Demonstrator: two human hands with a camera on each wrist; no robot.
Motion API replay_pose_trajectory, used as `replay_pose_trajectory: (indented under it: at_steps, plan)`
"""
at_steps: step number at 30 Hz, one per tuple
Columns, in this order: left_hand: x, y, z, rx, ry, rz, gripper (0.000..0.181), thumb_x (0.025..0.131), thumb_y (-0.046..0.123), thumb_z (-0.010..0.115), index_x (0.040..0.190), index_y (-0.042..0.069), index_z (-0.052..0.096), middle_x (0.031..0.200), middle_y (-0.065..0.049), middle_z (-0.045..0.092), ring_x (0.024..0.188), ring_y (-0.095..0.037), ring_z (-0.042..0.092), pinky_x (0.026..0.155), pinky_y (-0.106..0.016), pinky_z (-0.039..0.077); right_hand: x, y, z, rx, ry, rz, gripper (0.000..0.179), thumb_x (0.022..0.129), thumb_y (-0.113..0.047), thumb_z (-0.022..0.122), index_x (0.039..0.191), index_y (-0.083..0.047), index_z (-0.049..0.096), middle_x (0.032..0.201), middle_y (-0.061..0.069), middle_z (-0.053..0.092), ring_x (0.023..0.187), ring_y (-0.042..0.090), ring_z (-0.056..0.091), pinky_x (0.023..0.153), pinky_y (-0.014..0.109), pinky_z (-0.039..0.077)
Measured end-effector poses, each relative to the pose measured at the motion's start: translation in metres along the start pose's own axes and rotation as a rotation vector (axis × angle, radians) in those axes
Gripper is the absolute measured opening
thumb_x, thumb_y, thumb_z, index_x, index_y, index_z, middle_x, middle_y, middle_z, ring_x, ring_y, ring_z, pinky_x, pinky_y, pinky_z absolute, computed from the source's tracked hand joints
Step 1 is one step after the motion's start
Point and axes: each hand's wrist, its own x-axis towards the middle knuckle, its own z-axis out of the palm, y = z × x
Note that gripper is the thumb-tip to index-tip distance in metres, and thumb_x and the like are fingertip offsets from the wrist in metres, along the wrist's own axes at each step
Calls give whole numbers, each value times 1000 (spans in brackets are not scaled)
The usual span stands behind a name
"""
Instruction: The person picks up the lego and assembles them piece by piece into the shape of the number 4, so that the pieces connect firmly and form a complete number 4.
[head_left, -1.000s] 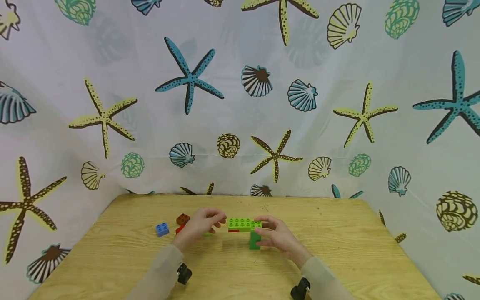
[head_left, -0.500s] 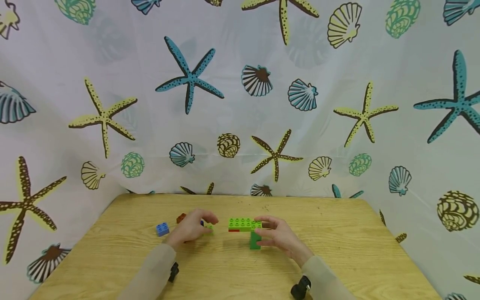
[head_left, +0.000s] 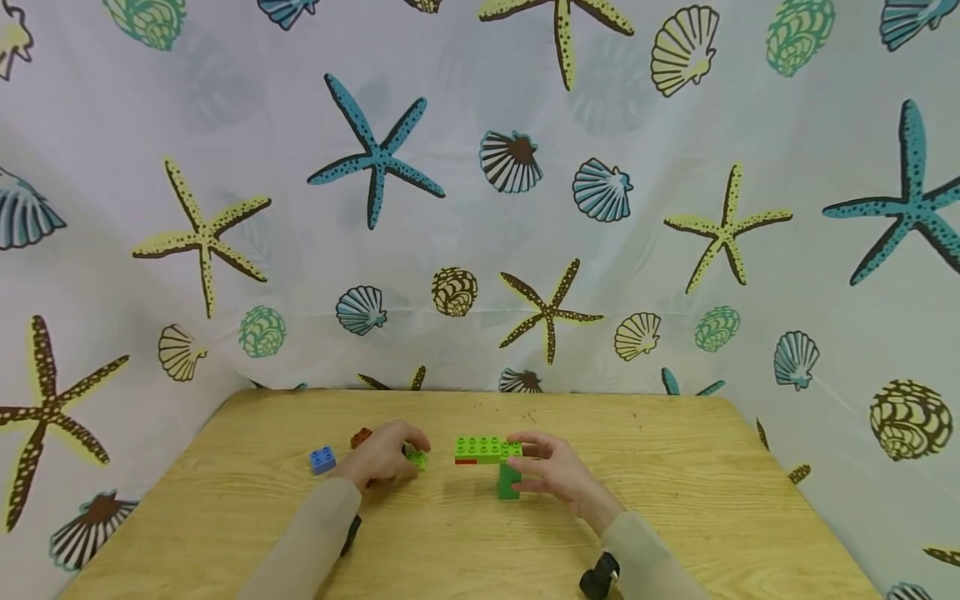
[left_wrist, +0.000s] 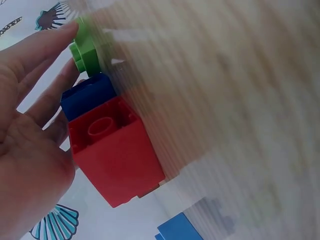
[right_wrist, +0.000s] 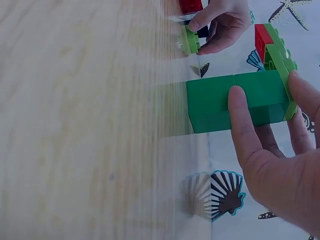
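Note:
My left hand [head_left: 381, 452] is at a small light green brick [head_left: 417, 460] on the table, its thumb and a finger pinching it from two sides. Close by that hand in the left wrist view are a dark blue brick [left_wrist: 89, 97] and a red brick [left_wrist: 120, 157]. My right hand [head_left: 558, 475] holds an upright stack of dark green bricks [right_wrist: 235, 102] between thumb and fingers. Across the top of the stack lies a long light green brick [head_left: 477, 450], jutting out to the left. Under its free end sits a red piece [head_left: 466, 462].
A blue brick [head_left: 322, 460] lies left of my left hand, and a brown brick [head_left: 361, 437] just behind it. They rest on a wooden table [head_left: 675, 483]. A curtain [head_left: 480, 233] printed with starfish and shells hangs around the back and sides.
My left hand has moved left and down from beside the long light green brick's end to the small light green brick. The right hand and the stack have stayed put.

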Motion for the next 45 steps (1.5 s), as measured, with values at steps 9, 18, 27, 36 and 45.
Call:
replay_pose_trajectory:
  at_steps: [9,18,27,36,45]
  plan:
    - [3,2,2,20,2,-9,34,76,-2,79,108,10,73,109,-3,69,106,-25,62,90,-45,52,-1,-1,0,9,-7,-9,56,92,-17,70,141,-2,48,141,23,42,107,18,61,89,44,56]
    - [2,8,-1,-62,16,-35,46,79,5,78,124,6,68,125,-8,66,121,-31,57,98,-50,48,-2,-3,1,25,-4,-4,48,91,-17,70,136,-9,56,141,21,45,108,18,62,89,45,55]
    - [-2,20,-5,-177,120,42,42,82,5,73,124,9,68,125,-5,64,113,-26,59,95,-48,49,-2,-2,2,22,7,-8,53,91,-17,70,140,-8,52,145,23,45,112,20,62,89,43,56]
    - [-4,38,-9,-274,173,82,40,88,15,71,127,13,66,127,-6,65,115,-28,58,96,-48,49,-1,2,-1,35,-2,-1,56,91,-18,70,142,-6,50,144,22,46,120,24,58,90,42,55]
    - [-3,59,1,-347,238,108,38,90,22,71,127,19,66,127,-5,66,108,-22,58,90,-42,50,0,3,-6,77,-47,5,57,91,-15,70,143,-7,49,135,17,53,113,20,61,91,42,55]
